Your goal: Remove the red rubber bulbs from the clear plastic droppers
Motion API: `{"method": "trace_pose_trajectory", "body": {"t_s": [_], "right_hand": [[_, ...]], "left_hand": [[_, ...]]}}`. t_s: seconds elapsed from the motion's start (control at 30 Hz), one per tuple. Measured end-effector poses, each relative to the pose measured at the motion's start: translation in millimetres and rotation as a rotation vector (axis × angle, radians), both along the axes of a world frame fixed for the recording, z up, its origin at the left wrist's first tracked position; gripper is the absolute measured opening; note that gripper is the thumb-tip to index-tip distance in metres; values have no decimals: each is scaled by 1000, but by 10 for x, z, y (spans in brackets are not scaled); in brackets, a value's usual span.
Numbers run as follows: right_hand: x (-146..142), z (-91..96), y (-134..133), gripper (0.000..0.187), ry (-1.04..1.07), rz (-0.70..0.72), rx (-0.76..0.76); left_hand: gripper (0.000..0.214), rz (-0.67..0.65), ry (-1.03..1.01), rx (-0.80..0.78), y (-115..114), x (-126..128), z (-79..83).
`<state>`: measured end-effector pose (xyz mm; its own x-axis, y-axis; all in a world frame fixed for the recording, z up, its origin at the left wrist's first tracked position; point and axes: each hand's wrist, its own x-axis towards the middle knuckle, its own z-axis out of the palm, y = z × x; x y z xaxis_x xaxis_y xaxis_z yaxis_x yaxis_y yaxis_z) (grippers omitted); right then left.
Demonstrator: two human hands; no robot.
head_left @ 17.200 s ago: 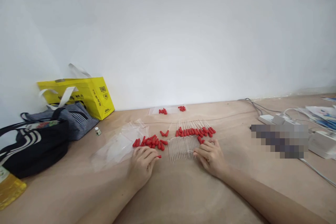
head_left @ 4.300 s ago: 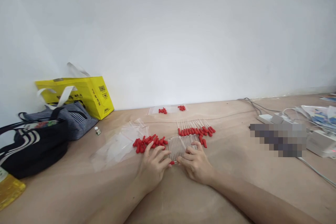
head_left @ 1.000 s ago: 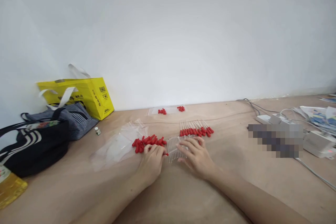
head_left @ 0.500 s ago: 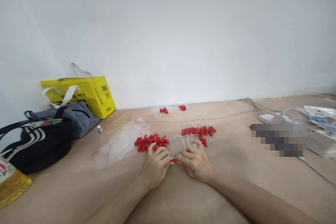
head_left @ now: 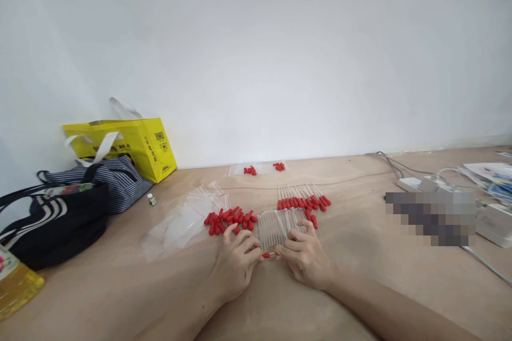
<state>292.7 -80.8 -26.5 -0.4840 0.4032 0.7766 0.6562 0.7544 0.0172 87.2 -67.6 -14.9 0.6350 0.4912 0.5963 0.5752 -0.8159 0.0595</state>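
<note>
Between the fingertips of my left hand is a small red rubber dropper bulb. My right hand pinches a clear glass dropper tube; its end meets the bulb or lies right against it, I cannot tell which. Just beyond my hands lies a row of bare glass tubes, side by side. Loose red bulbs are heaped past my left hand. Behind the tubes, droppers fitted with red bulbs lie in a row, with a couple more beside my right fingers.
Clear plastic bags lie at the left. Against the wall is a bag holding tubes and bulbs. A yellow bag, striped bag, black bag, little bottle and oil bottle stand left; chargers and cables right.
Both hands have come slightly nearer to me and a little apart. More of the glass tube shows between the red bulb and my right fingers. The view has tilted slightly.
</note>
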Motion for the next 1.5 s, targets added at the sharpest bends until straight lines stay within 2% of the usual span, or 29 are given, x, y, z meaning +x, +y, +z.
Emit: {"method": "trace_pose_trajectory", "body": {"t_s": [0.13, 0.3, 0.37, 0.47, 0.57, 0.67, 0.83, 0.97, 1.03, 1.2, 1.5], "right_hand": [[165, -12, 36, 20, 86, -109, -65], [260, -34, 144, 29, 204, -215, -275], [261, -51, 201, 37, 293, -242, -311], [255, -88, 290, 42, 357, -300, -317], [232, -136, 369, 40, 320, -362, -352], [187, -173, 418, 38, 255, -412, -405], [109, -168, 425, 31, 166, -445, -506], [73, -135, 400, 26, 128, -454, -548], [61, -131, 392, 24, 125, -461, -542], [42, -150, 385, 21, 147, -448, -453], [49, -139, 374, 18, 184, -408, -408]], "left_hand": [[21, 133, -55, -26, 29, -95, 5], [25, 180, -202, -107, 143, -157, 62], [28, 288, -297, -99, 234, -230, 101], [32, 519, -380, -131, 388, -423, 153], [33, 667, -380, -273, 501, -628, 195], [30, 741, -389, -418, 540, -745, 225], [20, 735, -413, -488, 500, -712, 229], [23, 672, -429, -517, 474, -638, 224], [23, 682, -444, -536, 488, -656, 230], [17, 818, -451, -554, 573, -838, 224], [13, 843, -423, -659, 616, -901, 186]]}}
